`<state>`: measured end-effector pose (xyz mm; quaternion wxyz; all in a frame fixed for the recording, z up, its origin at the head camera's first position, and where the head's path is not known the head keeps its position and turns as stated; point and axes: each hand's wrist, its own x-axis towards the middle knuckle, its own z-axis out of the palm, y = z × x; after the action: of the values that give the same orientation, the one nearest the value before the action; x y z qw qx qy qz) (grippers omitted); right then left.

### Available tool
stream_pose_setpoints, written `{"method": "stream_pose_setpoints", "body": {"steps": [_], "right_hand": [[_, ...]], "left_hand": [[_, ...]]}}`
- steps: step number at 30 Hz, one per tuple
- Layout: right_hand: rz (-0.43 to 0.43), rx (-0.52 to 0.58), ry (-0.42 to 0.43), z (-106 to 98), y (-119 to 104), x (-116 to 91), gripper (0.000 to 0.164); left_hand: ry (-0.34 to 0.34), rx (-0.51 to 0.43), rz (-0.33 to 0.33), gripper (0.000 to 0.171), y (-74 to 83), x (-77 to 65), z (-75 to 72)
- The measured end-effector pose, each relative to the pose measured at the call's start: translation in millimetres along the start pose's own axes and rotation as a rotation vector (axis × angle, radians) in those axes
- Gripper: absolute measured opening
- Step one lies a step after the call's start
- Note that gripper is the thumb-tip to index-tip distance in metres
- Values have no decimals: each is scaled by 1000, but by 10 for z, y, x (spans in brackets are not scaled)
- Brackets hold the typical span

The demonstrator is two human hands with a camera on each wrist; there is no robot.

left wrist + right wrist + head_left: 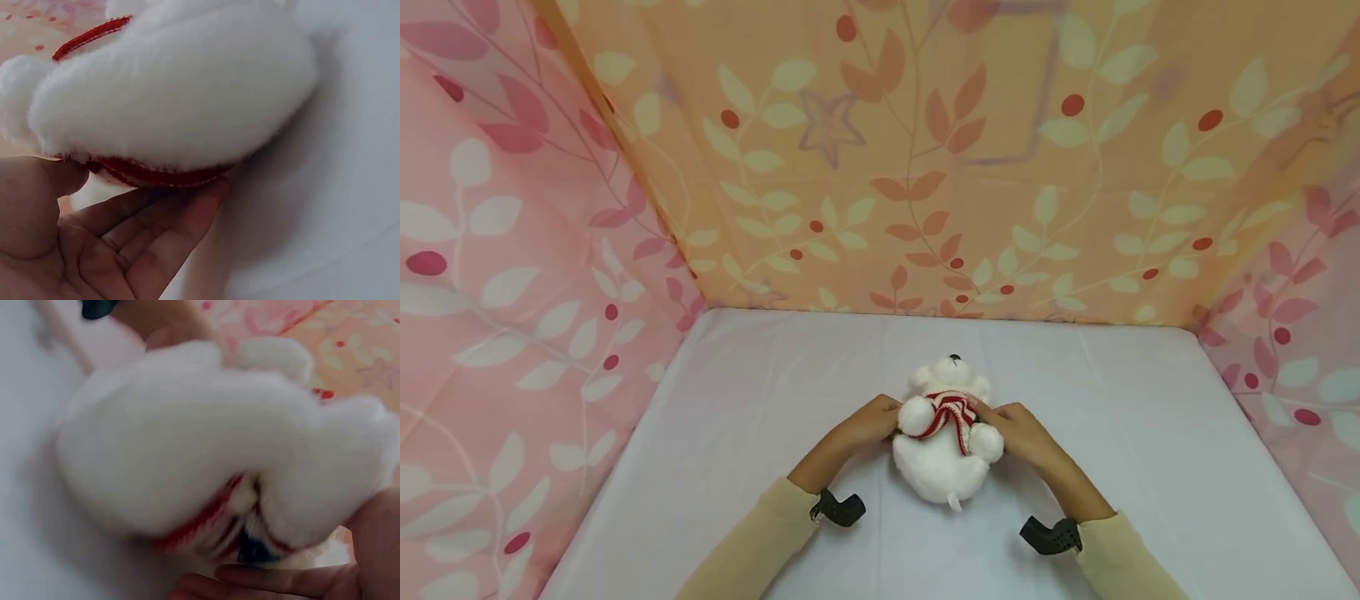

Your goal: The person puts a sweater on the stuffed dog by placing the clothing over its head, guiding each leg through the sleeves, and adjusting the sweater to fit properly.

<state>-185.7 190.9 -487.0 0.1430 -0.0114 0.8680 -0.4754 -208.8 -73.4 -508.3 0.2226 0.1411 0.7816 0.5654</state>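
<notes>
A white plush bear (938,471) lies on the white table, its black nose pointing to the far side. Round its neck is a red-and-white striped scarf (952,407). My left hand (874,419) holds the bear's left side in the head view; in the left wrist view, its thumb and fingers meet the red knitted edge (169,175). On the other side my right hand (1024,432) grips the bear, thumb over the scarf. The right wrist view has its fingers (281,579) extended below the bear, beside a dark blue patch (253,549). The bear's underside is hidden.
A white cloth covers the table (760,375). Behind it hangs an orange leaf-patterned curtain (865,208), with pink patterned curtains (512,333) at both sides. Black wrist devices (842,509) sit at the cuffs of the cream sleeves (760,533).
</notes>
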Motion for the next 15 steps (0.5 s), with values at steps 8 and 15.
{"method": "stream_pose_setpoints", "body": {"steps": [8,15], "right_hand": [[-165,123,-24,-35,-149,-59,43],[-429,94,137,-20,-242,19,29]], "left_hand": [[43,-24,148,35,188,-26,-45],[154,-34,343,35,328,31,-89]]}}
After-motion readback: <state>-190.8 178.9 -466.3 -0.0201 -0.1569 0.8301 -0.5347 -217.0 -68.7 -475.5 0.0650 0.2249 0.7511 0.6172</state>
